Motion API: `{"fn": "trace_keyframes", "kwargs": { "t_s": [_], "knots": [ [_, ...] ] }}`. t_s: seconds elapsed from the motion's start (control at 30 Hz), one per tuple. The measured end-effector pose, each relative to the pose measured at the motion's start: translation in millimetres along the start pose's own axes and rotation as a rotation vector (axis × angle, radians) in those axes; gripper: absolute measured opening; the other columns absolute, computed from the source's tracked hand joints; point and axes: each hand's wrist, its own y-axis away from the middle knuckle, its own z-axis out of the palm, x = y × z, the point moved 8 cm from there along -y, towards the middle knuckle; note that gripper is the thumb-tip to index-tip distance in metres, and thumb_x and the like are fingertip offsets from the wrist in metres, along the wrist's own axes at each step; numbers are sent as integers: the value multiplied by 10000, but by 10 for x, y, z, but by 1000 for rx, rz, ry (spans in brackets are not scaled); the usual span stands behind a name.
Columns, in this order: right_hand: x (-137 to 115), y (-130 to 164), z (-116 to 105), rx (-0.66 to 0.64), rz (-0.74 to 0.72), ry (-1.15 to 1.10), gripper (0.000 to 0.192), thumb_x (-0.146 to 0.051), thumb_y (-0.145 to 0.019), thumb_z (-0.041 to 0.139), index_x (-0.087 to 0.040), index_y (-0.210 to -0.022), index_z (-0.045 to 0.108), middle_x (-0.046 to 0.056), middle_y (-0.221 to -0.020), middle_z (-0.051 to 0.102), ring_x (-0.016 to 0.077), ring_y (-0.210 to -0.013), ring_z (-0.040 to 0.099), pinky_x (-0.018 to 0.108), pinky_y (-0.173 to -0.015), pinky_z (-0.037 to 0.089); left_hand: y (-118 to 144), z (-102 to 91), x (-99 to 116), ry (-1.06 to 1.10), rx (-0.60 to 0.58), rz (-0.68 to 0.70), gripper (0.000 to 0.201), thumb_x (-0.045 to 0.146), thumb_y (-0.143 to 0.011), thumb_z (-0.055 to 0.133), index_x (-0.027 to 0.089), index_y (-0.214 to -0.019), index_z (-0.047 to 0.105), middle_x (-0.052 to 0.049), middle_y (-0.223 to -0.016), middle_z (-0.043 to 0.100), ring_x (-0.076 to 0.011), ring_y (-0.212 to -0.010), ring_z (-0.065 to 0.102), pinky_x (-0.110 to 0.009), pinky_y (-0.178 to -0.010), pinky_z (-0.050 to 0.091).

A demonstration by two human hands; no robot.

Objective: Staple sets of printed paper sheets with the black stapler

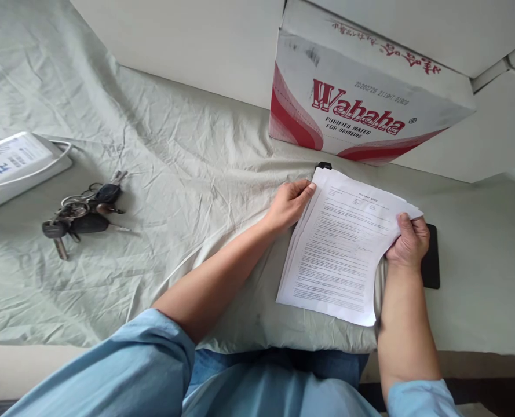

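Note:
A stack of printed paper sheets [342, 249] is held up between my two hands, its edges slightly fanned at the left and the upper right. My left hand [288, 204] grips the upper left edge, thumb on top and fingers underneath. On the right edge, near the upper corner, my right hand [408, 240] is closed on the same sheets, its thumb lying over the print. A small black object [324, 165] shows just beyond the stack's top left corner; its kind is unclear. Partly behind my right hand lies a flat black item [431, 258], perhaps a phone.
A white and red water carton [361, 110] stands beyond the papers. Several keys on a ring [86, 211] lie to the left on the creased pale cloth [187, 174]. At the far left is a white box-shaped object [22, 168] with a label and a cord.

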Motion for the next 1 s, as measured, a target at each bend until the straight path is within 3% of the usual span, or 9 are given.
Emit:
{"fn": "trace_keyframes", "kwargs": {
  "t_s": [0.23, 0.63, 0.83, 1.0],
  "knots": [
    [-20, -23, -27, -16, -14, 79, 436, -609, -702, 1079, -321, -959, 877, 9, -976, 877, 322, -1139, 852, 495, -1063, 715, 17, 52, 34, -83, -42, 45, 763, 949, -1007, 591, 267, -721, 405, 10, -707, 356, -165, -705, 340, -356, -648, 289],
    [4, -18, -7, 38, -29, -1, 539, -608, -603, 1120, -239, -901, 864, -1, -914, 835, 220, -914, 786, 409, -940, 692, 24, 68, 44, -202, -56, 89, 653, 780, -1129, 503, 259, -759, 366, 23, -721, 371, -147, -713, 371, -338, -665, 311],
    [-26, 5, 29, 45, -27, -11, 536, -573, -604, 1112, -210, -886, 837, 10, -893, 817, 199, -876, 743, 409, -937, 664, 31, 65, 57, -233, -53, 103, 665, 789, -1145, 482, 265, -761, 337, 22, -713, 383, -149, -705, 377, -344, -666, 317],
    [-76, 15, 60, 58, -39, -25, 493, -550, -604, 1082, -210, -823, 800, -7, -825, 773, 155, -817, 651, 330, -854, 604, 11, 60, 23, -242, -58, 113, 672, 801, -1159, 459, 269, -764, 342, 15, -703, 388, -160, -695, 386, -359, -664, 337]
  ]
}}
